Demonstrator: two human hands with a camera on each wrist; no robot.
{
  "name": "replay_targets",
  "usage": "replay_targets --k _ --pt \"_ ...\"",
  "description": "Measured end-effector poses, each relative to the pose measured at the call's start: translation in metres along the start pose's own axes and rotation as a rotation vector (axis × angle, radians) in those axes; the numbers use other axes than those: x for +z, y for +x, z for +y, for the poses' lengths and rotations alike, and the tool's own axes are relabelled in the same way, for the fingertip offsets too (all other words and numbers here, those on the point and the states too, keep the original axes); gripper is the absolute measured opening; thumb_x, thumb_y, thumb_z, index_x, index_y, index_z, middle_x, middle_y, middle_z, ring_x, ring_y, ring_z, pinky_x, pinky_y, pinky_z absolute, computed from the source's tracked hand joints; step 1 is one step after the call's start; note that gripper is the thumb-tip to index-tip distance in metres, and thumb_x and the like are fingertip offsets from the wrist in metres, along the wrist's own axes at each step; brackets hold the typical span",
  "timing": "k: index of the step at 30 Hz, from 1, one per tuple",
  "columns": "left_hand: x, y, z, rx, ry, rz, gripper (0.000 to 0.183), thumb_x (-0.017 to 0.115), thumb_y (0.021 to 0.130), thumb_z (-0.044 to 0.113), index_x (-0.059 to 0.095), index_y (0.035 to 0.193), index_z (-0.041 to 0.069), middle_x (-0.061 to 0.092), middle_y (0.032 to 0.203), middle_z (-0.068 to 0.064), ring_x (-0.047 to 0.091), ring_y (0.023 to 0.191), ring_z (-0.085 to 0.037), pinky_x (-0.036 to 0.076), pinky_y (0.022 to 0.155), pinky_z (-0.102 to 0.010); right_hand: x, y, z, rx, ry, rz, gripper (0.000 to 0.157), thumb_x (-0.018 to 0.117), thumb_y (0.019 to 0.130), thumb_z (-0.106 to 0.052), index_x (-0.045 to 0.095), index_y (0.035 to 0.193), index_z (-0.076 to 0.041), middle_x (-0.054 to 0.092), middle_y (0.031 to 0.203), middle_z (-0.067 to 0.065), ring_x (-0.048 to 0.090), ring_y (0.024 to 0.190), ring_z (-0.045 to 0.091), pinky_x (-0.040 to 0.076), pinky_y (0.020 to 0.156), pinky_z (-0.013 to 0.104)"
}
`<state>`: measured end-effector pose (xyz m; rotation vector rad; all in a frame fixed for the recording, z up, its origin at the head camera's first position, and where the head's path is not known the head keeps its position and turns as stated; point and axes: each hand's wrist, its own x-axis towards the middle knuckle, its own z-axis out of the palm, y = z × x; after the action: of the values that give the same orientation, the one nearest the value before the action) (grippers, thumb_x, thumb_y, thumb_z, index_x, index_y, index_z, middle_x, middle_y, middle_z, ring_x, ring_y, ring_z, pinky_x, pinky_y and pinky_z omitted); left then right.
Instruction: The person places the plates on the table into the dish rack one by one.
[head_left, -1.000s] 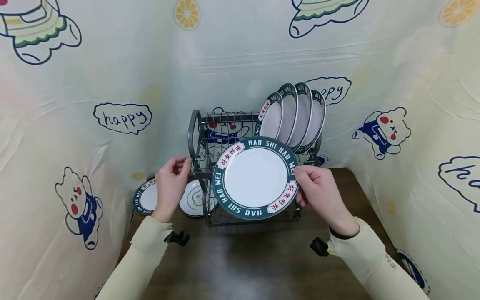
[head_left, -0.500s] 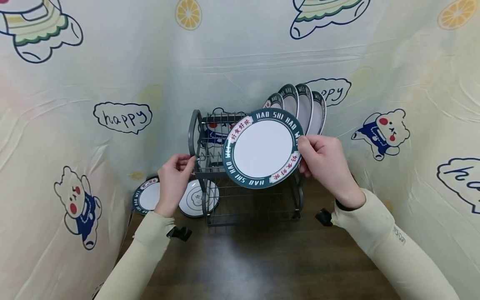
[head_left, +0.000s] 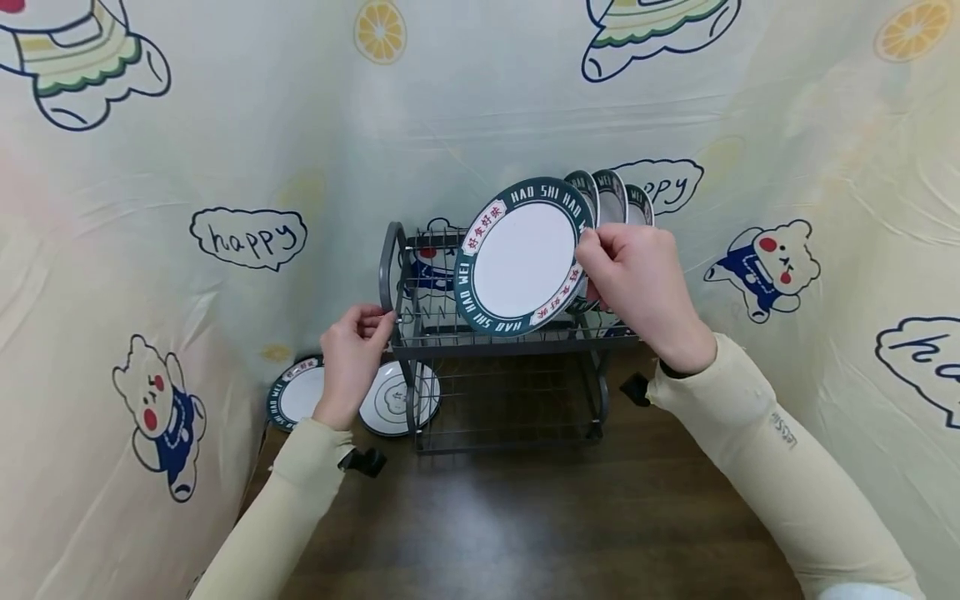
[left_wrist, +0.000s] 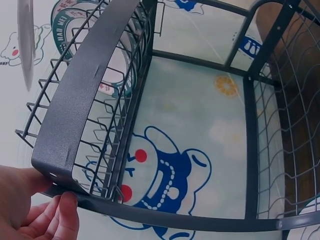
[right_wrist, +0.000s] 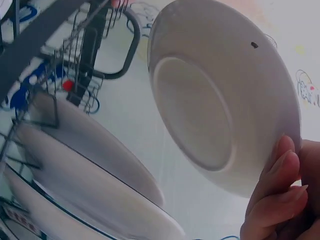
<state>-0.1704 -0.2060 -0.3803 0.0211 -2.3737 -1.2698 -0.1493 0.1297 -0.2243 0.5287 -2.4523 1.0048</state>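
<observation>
In the head view my right hand [head_left: 637, 279] pinches the right edge of a green-rimmed white plate [head_left: 525, 258], face toward me, above the front of a two-tier black dish rack [head_left: 487, 346]. The right wrist view shows the plate's pale underside [right_wrist: 200, 100], with the fingers [right_wrist: 280, 185] on its rim. My left hand [head_left: 352, 358] grips the rack's left side frame; in the left wrist view the thumb and fingers [left_wrist: 62, 215] pinch its dark metal corner. Several plates [right_wrist: 95, 185] stand on edge in the upper tier's right side, partly hidden by the held plate.
On the table [head_left: 480, 517], left of the rack, lie a green-rimmed plate [head_left: 303, 396] and a white plate with a drawing [head_left: 393, 400], partly behind the left hand and the rack. A patterned cloth [head_left: 247, 125] hangs behind and at both sides.
My right hand has lifted the plate up and away, from in front of the rack's lower part to its upper tier. The left hand has stayed at the rack's left side.
</observation>
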Motion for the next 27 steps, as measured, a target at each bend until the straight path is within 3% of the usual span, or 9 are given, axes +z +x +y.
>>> replay_targets --k 13,19,27 --pt "0.001 0.001 0.004 -0.004 0.039 -0.015 0.023 0.066 0.104 0.019 0.072 0.109 -0.002 0.075 0.093 -0.016 0.067 0.075 -0.025 0.046 0.058 -0.015 0.011 0.029 -0.009 -0.153 -0.283 0.085 0.042 0.046 0.097 -0.008 0.052 0.056 -0.009 0.056 0.051 0.007 0.052 0.046 0.024 0.031 0.047 0.032" --pt "0.002 0.0 0.005 -0.012 0.046 -0.026 0.023 0.065 0.104 0.019 0.071 0.109 -0.002 0.074 0.093 -0.016 0.065 0.074 -0.025 0.045 0.057 -0.017 0.019 0.039 -0.012 -0.158 -0.376 0.078 0.04 0.045 0.093 -0.006 0.042 0.054 -0.011 0.036 0.05 0.002 0.038 0.047 0.023 0.026 0.047 0.032" --pt "0.001 0.0 0.006 -0.016 0.052 -0.037 0.023 0.064 0.105 0.019 0.071 0.11 -0.003 0.073 0.093 -0.017 0.066 0.074 -0.026 0.047 0.059 -0.015 0.03 0.05 -0.012 -0.112 -0.478 -0.006 0.042 0.043 0.097 -0.012 0.046 0.055 -0.009 0.041 0.051 0.004 0.041 0.048 0.025 0.027 0.045 0.031"
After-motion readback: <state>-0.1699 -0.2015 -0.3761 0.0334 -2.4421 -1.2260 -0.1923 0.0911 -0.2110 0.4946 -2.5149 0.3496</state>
